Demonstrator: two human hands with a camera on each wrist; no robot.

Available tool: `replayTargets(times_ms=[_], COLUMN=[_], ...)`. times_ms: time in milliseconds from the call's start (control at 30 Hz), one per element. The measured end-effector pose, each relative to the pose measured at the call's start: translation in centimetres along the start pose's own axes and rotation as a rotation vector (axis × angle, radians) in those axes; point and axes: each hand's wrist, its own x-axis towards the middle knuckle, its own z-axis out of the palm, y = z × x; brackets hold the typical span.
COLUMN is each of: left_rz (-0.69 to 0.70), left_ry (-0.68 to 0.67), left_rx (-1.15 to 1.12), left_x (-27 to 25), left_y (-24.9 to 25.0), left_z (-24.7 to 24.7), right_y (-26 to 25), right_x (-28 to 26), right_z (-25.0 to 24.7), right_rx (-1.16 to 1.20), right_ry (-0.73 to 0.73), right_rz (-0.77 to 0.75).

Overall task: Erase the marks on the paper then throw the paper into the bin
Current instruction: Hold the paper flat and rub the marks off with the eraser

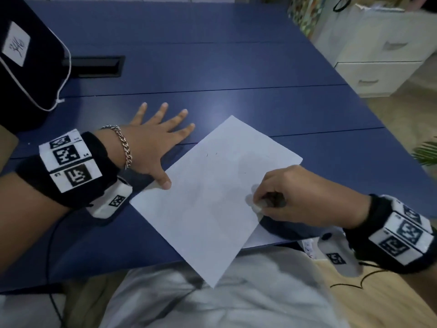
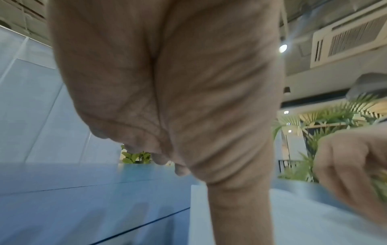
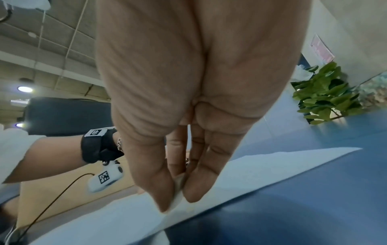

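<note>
A white sheet of paper [image 1: 208,197] lies slanted on the blue table [image 1: 212,74], its near corner hanging over the front edge. A few faint pencil marks [image 1: 211,154] show near its far side. My left hand [image 1: 156,143] lies flat with fingers spread on the table, its thumb pressing the paper's left edge. My right hand [image 1: 264,202] pinches a small white eraser [image 1: 257,205] against the paper near its right edge. In the right wrist view the eraser [image 3: 178,197] sits between thumb and fingers on the paper [image 3: 125,215]. No bin is in view.
A black bag [image 1: 26,67] with a white label stands at the table's far left, beside a black cable slot [image 1: 94,67]. White drawers [image 1: 378,58] stand beyond the right edge. A plant [image 1: 425,152] shows at the right. A cable [image 1: 50,268] hangs from my left wrist.
</note>
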Motion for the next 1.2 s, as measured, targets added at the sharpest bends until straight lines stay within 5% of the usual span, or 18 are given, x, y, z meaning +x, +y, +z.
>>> replayTargets(times_ms=[233,500,667,833,1000,1133,1200], left_rz=[0.262,0.196,0.158,0.148,0.135,0.135,0.134], left_ry=[0.029,-0.023,-0.03,-0.038,-0.063,-0.059,-0.064], left_rx=[-0.28,-0.295,-0.246,-0.238,-0.224,-0.213,-0.21], left_x=[1.4,4.1,4.2,4.1,4.1,4.2,4.2], left_y=[6.9,7.7,8.1,8.3,8.4,8.5,8.4], left_z=[-0.3,0.7,0.5,0.5,0.3,0.3,0.3], right_y=[2.8,3.5,2.5,3.3,1.8,3.3,2.7], right_x=[4.9,7.6,6.8,8.0,6.5,7.2,6.7], right_z=[-3.6,-2.7,-2.7,-3.3,-2.8,-3.3,-2.9], right_rx=[-0.033,-0.063,-0.076,-0.114,-0.103,-0.108,-0.111], right_ry=[0.109,0.069,-0.127,0.046,-0.169,0.031,0.014], right_rz=[0.031,-0.011,-0.096,-0.065,-0.147,-0.053,-0.068])
